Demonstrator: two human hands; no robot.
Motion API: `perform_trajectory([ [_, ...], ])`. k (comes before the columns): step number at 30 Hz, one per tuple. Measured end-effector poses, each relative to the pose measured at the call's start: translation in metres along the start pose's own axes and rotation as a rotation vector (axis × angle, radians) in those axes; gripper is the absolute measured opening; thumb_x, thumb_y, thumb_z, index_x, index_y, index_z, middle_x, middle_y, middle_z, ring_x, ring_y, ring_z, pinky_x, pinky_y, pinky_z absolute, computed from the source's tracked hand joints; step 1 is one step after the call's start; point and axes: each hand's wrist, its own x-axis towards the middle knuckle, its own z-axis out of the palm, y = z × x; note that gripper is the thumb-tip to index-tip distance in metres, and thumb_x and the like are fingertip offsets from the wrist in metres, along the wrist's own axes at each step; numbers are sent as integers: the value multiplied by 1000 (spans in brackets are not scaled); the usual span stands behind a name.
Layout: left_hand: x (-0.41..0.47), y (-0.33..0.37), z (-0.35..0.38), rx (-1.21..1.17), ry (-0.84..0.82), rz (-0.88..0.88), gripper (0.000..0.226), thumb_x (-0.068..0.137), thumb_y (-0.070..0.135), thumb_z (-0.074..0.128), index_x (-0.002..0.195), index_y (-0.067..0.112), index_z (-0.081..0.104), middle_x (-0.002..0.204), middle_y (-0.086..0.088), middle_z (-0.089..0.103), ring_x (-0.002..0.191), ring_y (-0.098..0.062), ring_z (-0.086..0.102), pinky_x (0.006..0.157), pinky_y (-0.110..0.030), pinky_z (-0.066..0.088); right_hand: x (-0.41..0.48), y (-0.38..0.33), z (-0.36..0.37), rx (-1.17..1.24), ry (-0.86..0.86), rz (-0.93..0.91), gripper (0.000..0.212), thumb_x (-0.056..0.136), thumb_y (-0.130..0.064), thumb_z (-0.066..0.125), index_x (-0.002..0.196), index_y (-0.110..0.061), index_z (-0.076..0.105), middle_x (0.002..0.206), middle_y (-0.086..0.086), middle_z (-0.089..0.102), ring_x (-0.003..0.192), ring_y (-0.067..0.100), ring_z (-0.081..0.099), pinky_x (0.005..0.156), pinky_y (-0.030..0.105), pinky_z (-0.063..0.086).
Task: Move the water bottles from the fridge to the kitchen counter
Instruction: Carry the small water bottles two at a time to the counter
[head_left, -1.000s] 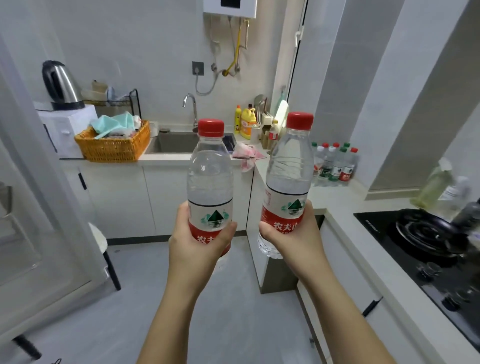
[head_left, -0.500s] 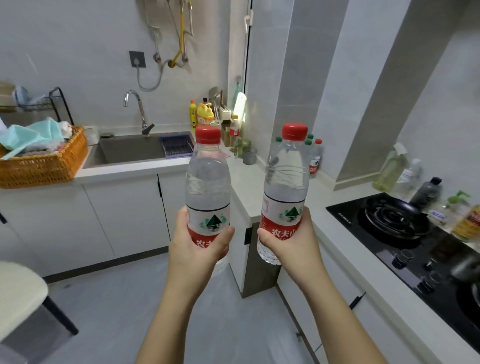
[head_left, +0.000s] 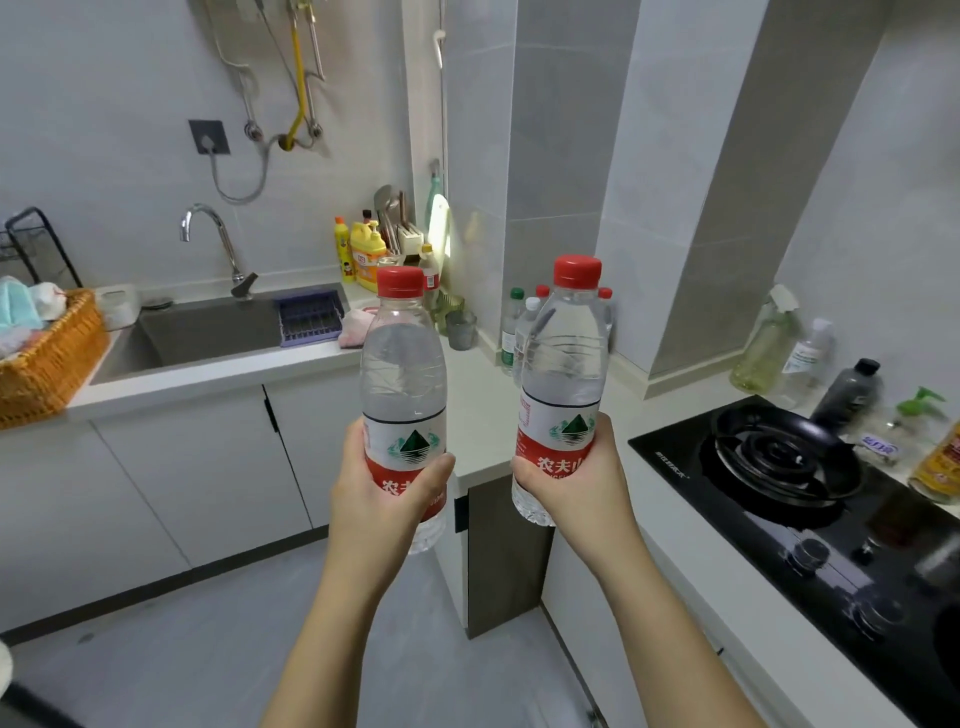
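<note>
My left hand grips a clear water bottle with a red cap and red-and-white label, held upright in the air over the floor. My right hand grips a second, matching water bottle, also upright, in front of the corner of the white kitchen counter. Several small water bottles with red, green and white caps stand on the counter against the grey wall, partly hidden behind the right bottle. The fridge is out of view.
A sink with a tap and a purple rack lies at the back left, beside an orange wicker basket. Detergent bottles stand in the corner. A black gas hob with oil and spray bottles behind it fills the right counter.
The view has swung right and come closer to the counter. The sink and basket slid left, the hob came nearer. Both hands keep holding their bottles upright.
</note>
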Motion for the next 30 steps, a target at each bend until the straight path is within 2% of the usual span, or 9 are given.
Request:
perform_trajectory([
  [3, 22, -5, 37, 16, 6, -6, 50, 67, 46, 76, 107, 49, 46, 95, 21, 64, 88, 6, 62, 60, -4, 48, 38, 15, -18, 4, -16, 11, 65, 67, -23, 86, 116, -28, 44, 99, -15, 61, 90, 0, 63, 58, 5, 47],
  [5, 34, -8, 61, 22, 10, -11, 48, 69, 43, 77, 105, 51, 46, 96, 27, 63, 88, 6, 62, 60, -6, 49, 63, 25, -30, -1, -25, 13, 64, 66, -25, 86, 114, -30, 44, 97, -16, 61, 89, -1, 63, 58, 6, 48],
  [8, 47, -15, 97, 26, 25, -31, 47, 75, 37, 78, 102, 57, 46, 96, 30, 63, 87, 5, 63, 60, -9, 51, 97, 41, -49, -2, -44, 20, 64, 63, -29, 83, 113, -26, 45, 96, -12, 63, 89, 5, 65, 65, 13, 48],
  [11, 56, -22, 127, 30, 39, -53, 45, 76, 37, 78, 100, 58, 47, 95, 30, 63, 86, 6, 63, 59, -10, 50, 123, 57, -65, 12, -87, 47, 64, 63, -28, 82, 114, -25, 45, 96, -4, 65, 85, 16, 67, 69, 26, 53],
  [14, 63, -28, 150, 24, 39, -82, 44, 74, 38, 78, 100, 55, 48, 95, 30, 64, 86, 6, 64, 59, -10, 50, 141, 69, -78, -11, -74, 44, 65, 66, -23, 85, 117, -26, 45, 100, -12, 63, 92, 5, 64, 70, 18, 51],
  [16, 71, -32, 162, 22, 32, -98, 44, 73, 37, 79, 98, 56, 49, 94, 29, 64, 85, 5, 64, 59, -7, 50, 152, 74, -84, -20, -71, 58, 67, 67, -21, 86, 119, -25, 44, 103, -12, 61, 94, 5, 63, 68, 15, 48],
  [22, 101, -53, 192, 36, 6, -144, 44, 74, 35, 80, 100, 50, 48, 91, 24, 65, 84, 5, 64, 57, -8, 49, 184, 95, -92, -39, -60, 96, 68, 69, -16, 85, 123, -18, 45, 107, -3, 62, 97, 13, 63, 76, 27, 52],
  [27, 138, -82, 215, 35, -50, -193, 42, 75, 34, 80, 104, 42, 50, 90, 20, 67, 82, 2, 65, 68, -22, 53, 220, 121, -88, -69, -31, 142, 64, 69, -17, 84, 119, -19, 46, 103, -5, 64, 93, 11, 64, 69, 23, 51],
  [30, 169, -100, 229, 24, -106, -208, 43, 76, 35, 79, 105, 41, 49, 91, 23, 66, 81, 5, 64, 66, -17, 52, 250, 137, -77, -74, -10, 180, 67, 67, -19, 85, 121, -22, 45, 104, -7, 64, 94, 10, 64, 66, 20, 49],
])
